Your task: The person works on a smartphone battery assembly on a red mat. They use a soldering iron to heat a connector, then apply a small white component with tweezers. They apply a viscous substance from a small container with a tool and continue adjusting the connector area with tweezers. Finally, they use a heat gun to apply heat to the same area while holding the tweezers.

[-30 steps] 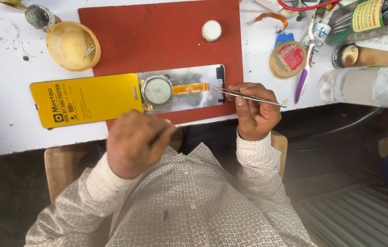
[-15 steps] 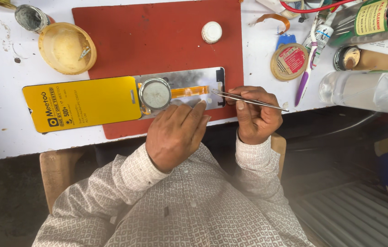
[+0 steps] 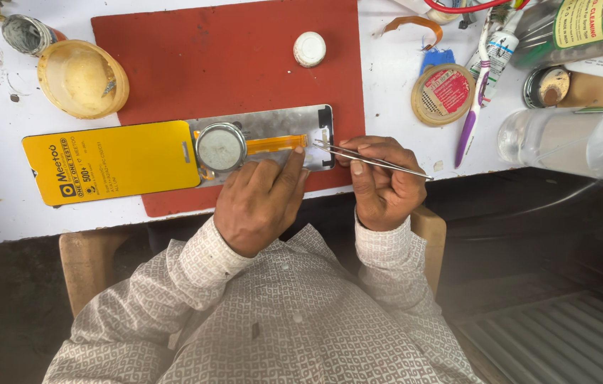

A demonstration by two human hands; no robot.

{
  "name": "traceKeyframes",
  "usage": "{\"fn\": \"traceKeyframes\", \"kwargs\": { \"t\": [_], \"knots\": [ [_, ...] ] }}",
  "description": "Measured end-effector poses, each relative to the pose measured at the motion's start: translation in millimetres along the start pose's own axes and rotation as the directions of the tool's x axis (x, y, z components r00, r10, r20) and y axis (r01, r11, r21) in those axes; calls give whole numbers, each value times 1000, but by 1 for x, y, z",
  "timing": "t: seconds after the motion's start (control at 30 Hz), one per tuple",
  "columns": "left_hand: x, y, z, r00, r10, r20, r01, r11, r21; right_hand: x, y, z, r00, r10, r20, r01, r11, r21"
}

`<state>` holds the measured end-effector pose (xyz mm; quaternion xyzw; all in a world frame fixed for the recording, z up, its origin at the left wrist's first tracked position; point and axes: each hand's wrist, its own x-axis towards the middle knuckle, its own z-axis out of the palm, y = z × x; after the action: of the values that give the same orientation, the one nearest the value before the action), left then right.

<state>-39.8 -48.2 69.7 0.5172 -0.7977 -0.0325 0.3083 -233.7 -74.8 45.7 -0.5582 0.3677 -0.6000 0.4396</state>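
Observation:
A silver phone panel [image 3: 273,126] lies on a red mat [image 3: 230,64], with an orange flex ribbon [image 3: 276,144] along it and a round metal weight [image 3: 220,147] on its left part. A yellow film sheet [image 3: 113,162] covers its left end. My left hand [image 3: 259,203] rests flat on the panel's near edge, fingertips touching the ribbon. My right hand [image 3: 383,181] grips metal tweezers [image 3: 358,158], whose tips touch the panel's right end.
A yellow plastic lid dish [image 3: 82,78] and a small grey tin [image 3: 25,33] sit at the back left. A white cap [image 3: 309,49] lies on the mat. A round mesh-topped tin [image 3: 443,94], a purple pen [image 3: 473,117], tubes and a clear container [image 3: 564,139] crowd the right.
My left hand rose from my lap onto the panel's near edge and pressed its fingers by the ribbon. The right hand kept the tweezers at the panel's right end.

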Motion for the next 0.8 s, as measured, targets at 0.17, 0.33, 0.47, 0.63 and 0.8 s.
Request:
{"fn": "traceKeyframes", "kwargs": {
  "t": [0.17,0.33,0.47,0.63,0.8],
  "knots": [
    [2,2,2,1000,16,4,-16,998,55,2,-1,1,1000,13,11,-13,1000,13],
    [3,2,3,1000,18,5,-18,998,57,7,-3,-2,994,24,105,-19,999,-46],
    [3,4,4,1000,7,-9,-7,999,50,9,-4,-4,992,28,124,-12,992,-128],
    [4,4,4,1000,24,-13,-23,996,86,10,-3,-1,988,-15,152,39,987,-153],
    [4,5,2,1000,1,-4,-1,999,47,11,-5,0,985,-47,163,81,975,-209]
  ]
}}
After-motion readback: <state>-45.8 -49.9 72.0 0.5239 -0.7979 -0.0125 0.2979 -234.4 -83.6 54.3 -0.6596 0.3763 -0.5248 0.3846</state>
